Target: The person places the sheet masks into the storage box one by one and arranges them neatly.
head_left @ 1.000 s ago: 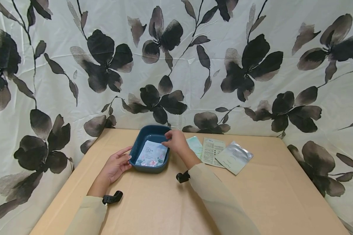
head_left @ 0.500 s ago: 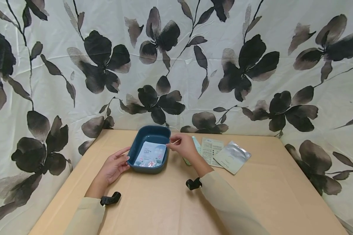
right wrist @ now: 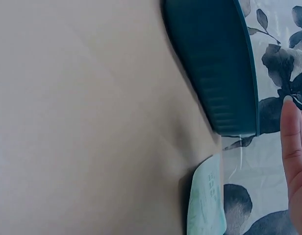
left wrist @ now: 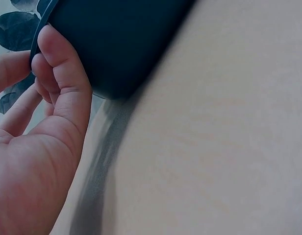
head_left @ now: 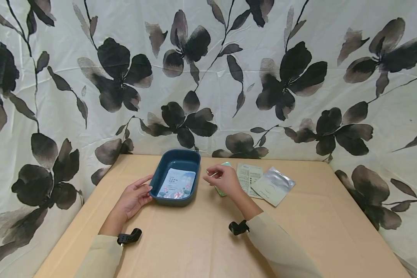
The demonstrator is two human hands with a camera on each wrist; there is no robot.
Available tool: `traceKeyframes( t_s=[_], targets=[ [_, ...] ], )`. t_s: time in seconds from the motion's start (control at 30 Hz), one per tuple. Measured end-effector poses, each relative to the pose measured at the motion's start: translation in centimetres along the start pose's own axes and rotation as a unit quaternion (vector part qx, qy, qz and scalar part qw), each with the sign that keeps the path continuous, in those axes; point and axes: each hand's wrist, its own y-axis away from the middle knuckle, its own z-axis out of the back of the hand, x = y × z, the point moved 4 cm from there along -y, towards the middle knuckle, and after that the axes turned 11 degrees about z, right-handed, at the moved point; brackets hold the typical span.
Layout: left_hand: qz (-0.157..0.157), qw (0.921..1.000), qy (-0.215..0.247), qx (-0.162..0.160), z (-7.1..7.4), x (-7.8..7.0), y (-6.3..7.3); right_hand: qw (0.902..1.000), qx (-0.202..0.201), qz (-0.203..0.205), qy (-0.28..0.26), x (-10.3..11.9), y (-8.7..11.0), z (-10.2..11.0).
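A deep blue rectangular bin [head_left: 175, 200] stands on the table, with a light blue sachet [head_left: 178, 183] printed with pink flowers lying flat inside. My left hand [head_left: 133, 199] grips the bin's left rim; the left wrist view shows thumb and fingers pinching it [left wrist: 58, 98]. To the right of the bin, my right hand [head_left: 226, 179] hovers apart from it, fingers loosely bent, with no held thing made out. Partly hidden behind that hand lies a mint green sachet [right wrist: 206, 196]. Further right are a pale sachet with small print [head_left: 244, 175] and a silver foil sachet [head_left: 272, 186] overlapping it.
Tan covering lies over the table [head_left: 180, 243], whose far edge meets a white cloth [head_left: 236, 100] with dark floral print. The cloth also rises along both sides. Each wrist wears a black camera.
My right hand has drawn away from the bin's right rim, moving right and slightly down toward the mint green sachet. The left hand keeps its hold on the bin.
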Motion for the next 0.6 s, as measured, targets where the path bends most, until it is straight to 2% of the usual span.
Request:
traceKeyframes(
  t_s=[0.37,0.6],
  targets=[
    [-0.006,1.0,0.002,0.008,0.1,0.1,-0.1,0.9988,-0.032,0.0,-0.036,-0.7,1.8,1.3],
    [-0.007,1.0,0.004,0.004,0.1,0.1,-0.1,0.9975,-0.044,-0.015,-0.053,-1.1,3.3,2.1]
  ],
)
